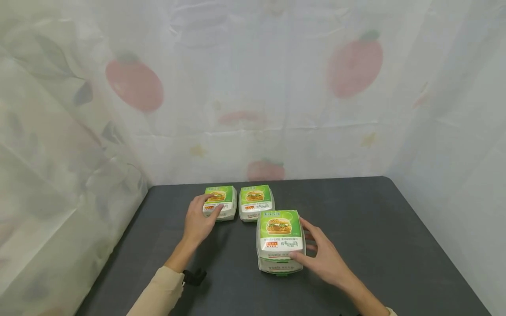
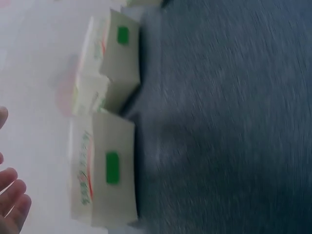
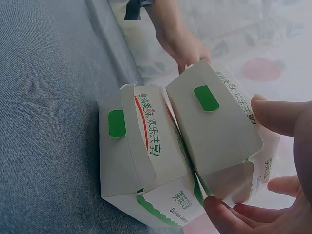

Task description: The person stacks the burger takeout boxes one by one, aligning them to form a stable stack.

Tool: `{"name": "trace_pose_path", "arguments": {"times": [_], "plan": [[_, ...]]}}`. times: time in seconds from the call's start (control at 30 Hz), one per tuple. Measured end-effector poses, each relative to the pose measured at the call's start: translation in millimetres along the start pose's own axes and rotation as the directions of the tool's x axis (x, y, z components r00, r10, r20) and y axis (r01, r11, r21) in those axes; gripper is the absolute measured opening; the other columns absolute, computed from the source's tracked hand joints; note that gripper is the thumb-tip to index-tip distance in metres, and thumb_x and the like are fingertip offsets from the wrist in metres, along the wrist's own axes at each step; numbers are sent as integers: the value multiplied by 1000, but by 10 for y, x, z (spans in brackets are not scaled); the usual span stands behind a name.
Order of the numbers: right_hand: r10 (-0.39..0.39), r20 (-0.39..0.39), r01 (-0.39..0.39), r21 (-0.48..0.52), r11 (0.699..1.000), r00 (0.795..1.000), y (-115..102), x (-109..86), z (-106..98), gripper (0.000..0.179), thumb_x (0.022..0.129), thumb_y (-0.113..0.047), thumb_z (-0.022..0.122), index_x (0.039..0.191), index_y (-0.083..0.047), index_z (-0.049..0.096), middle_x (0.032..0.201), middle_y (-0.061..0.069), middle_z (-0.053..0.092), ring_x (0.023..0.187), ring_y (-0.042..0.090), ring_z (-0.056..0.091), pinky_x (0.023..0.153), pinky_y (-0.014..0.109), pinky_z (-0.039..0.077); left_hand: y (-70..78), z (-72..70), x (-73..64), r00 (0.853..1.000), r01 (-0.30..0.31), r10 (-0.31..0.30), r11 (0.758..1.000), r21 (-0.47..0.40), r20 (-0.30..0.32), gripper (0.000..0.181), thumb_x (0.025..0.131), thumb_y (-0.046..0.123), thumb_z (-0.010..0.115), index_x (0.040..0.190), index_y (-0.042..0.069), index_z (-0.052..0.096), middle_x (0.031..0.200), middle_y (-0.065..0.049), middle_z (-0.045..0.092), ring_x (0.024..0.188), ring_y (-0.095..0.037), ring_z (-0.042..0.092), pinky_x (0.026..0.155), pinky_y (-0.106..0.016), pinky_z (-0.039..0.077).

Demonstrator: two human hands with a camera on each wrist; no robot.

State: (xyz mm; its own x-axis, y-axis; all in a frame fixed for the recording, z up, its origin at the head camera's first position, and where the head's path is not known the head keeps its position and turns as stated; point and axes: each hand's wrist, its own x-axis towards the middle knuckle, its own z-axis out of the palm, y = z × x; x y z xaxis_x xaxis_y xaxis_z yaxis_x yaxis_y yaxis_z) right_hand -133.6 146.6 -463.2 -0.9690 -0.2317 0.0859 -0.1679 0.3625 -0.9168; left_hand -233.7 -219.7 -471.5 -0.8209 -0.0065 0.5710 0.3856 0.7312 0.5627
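Here's the right hand [image 1: 322,256], fingers curled at the side and thumb at the front, grasping the upper burger box [image 1: 279,243]; that one sits over the lower burger box [image 1: 276,266] on the dark counter [image 1: 356,228], a narrow wedge of gap showing between them. Farther back, the rear left box [image 1: 228,206] and rear right box [image 1: 256,202] stand side by side! The left hand [image 1: 197,221] hovers over the rear left box, fingers loosely spread, grasping nothing; contact is hard to call from that blurred wrist view.
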Motion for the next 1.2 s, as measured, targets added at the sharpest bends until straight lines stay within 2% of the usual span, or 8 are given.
{"name": "trace_pose_path", "arguments": {"times": [0.17,0.3,0.47,0.63,0.7,0.77,1.0,1.2], "plan": [[2,-9,-2,0,1000,1000,-2,-5,12,98,83,-39,86,161,-17,30,147,9,44,129,27,51,99,37,51,-176,-2,60,993,79,-85,994,70,82,64,90,36,79,136,-4,58,138,-25,51,129,-45,45,102,-62,39],[5,-11,-5,0,1000,1000,1,-1,16,98,83,-39,86,160,-17,30,147,9,44,129,27,50,99,37,51,-290,-9,98,967,170,-184,981,93,177,77,91,44,77,147,0,49,149,-25,40,138,-46,36,106,-65,34],[11,-12,-12,-2,1000,1000,-1,9,10,98,83,-40,86,161,-17,30,149,9,43,129,26,50,99,37,51,-397,6,128,921,247,-261,965,85,290,91,89,49,77,157,5,35,159,-28,25,145,-50,24,108,-71,29],[13,-11,-13,-3,1000,1000,1,1,7,99,83,-39,86,161,-18,30,149,9,42,130,27,49,100,37,50,-496,65,140,854,328,-342,939,106,391,104,87,54,76,163,10,20,164,-28,11,148,-53,13,107,-74,27],[9,-11,-9,-8,1000,1000,3,-4,7,99,83,-40,86,161,-17,30,149,9,43,130,27,49,100,37,50,-535,93,140,834,348,-363,931,115,415,106,87,56,75,164,12,17,165,-28,8,149,-54,12,108,-74,26],[4,-14,-4,-9,1000,1000,2,-5,3,99,83,-39,86,161,-16,30,148,9,43,131,28,49,100,38,50,-577,118,140,828,350,-365,930,116,425,108,87,57,75,164,12,16,165,-29,8,149,-53,13,109,-72,26],[-9,-12,9,3,1000,1000,-2,-1,-13,97,84,-37,86,160,-16,31,150,10,42,132,30,48,101,40,50,-638,144,137,847,356,-355,932,72,395,108,86,54,78,163,8,19,163,-23,24,149,-43,25,114,-62,27],[-3,-14,3,7,1000,1000,2,-2,3,96,83,-38,86,160,-16,32,150,10,42,131,29,49,102,40,49,-592,119,134,839,382,-379,921,72,390,109,84,56,79,163,9,20,163,-23,26,147,-43,28,114,-61,28]]}}
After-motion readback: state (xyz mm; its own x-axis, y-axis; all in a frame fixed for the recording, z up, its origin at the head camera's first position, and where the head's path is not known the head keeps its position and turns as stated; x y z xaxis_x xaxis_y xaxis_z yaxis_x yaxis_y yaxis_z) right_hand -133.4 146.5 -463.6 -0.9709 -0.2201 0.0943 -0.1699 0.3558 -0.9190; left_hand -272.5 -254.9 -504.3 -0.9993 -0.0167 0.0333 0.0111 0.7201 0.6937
